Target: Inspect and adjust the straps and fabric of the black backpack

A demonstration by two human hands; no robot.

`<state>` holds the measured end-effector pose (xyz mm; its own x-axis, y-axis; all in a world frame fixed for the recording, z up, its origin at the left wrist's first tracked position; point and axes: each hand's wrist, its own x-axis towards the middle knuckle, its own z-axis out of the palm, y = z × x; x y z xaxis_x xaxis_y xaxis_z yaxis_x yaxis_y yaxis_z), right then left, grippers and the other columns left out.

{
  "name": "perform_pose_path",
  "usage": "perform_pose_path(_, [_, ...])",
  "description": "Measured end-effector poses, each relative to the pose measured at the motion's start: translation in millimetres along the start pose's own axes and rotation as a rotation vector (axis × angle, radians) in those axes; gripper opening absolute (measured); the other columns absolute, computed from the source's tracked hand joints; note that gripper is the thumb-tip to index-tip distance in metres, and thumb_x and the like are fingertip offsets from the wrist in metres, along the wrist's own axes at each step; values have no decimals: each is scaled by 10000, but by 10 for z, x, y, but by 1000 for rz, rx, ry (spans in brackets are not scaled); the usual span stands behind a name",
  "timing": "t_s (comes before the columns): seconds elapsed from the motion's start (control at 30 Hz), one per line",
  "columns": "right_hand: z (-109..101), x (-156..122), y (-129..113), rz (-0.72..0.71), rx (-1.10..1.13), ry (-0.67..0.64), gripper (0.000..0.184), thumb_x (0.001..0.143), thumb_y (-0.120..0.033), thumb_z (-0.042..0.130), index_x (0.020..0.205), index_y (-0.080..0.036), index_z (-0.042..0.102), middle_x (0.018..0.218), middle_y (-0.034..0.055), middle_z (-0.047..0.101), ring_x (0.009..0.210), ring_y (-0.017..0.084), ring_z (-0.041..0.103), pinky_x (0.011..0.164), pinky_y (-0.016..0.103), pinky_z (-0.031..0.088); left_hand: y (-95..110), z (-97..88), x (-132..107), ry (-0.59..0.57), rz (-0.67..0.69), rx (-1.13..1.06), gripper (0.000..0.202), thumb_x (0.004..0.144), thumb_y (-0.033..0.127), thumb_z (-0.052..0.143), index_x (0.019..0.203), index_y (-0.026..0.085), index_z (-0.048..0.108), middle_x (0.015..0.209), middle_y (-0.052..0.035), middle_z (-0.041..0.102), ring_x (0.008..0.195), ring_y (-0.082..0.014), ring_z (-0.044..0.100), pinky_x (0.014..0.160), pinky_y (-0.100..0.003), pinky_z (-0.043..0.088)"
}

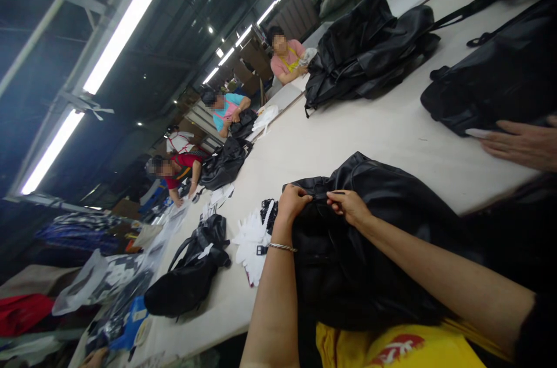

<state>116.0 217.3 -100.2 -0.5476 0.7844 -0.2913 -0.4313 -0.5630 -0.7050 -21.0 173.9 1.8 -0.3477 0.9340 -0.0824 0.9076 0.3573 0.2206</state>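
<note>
A black leather-like bag (369, 252) lies on the white table (348, 136) right in front of me. My left hand (292, 201) is closed on the bag's top edge, a thin bracelet on its wrist. My right hand (348, 205) pinches the same edge a little to the right, apparently at a zipper. The two hands are close together, almost touching.
Another person's hand (522, 144) rests on a black bag (500, 78) at the right. More black bags (369, 49) (191, 275) lie along the table, with white paper stuffing (252, 246). Several seated people (285, 57) work on the far side.
</note>
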Motion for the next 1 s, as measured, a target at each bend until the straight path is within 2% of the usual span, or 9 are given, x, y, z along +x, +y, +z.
perform_pose_path(0.43, [62, -69, -62, -56, -118, -21, 243, 609, -324, 632, 632, -104, 531, 523, 13, 534, 359, 53, 402, 290, 145, 239, -28, 62, -49, 90, -12, -20, 213, 641, 367, 622, 774, 201, 618, 904, -24, 544, 814, -146, 528, 767, -268, 405])
perform_pose_path(0.77, [135, -110, -96, -71, -241, 5, 146, 689, -230, 554, 628, -98, 538, 525, 20, 544, 351, 57, 416, 282, 144, 256, -36, 97, -94, 148, -13, -56, 192, 642, 350, 632, 767, 206, 607, 892, -12, 539, 813, -142, 526, 773, -273, 408])
perform_pose_path(1.0, [194, -112, -117, -61, -327, 42, 123, 713, -207, 531, 668, -94, 548, 531, 24, 551, 360, 64, 434, 289, 149, 273, -84, 130, -84, 135, -5, -85, 192, 662, 352, 612, 788, 207, 597, 927, -20, 533, 828, -144, 519, 757, -271, 413])
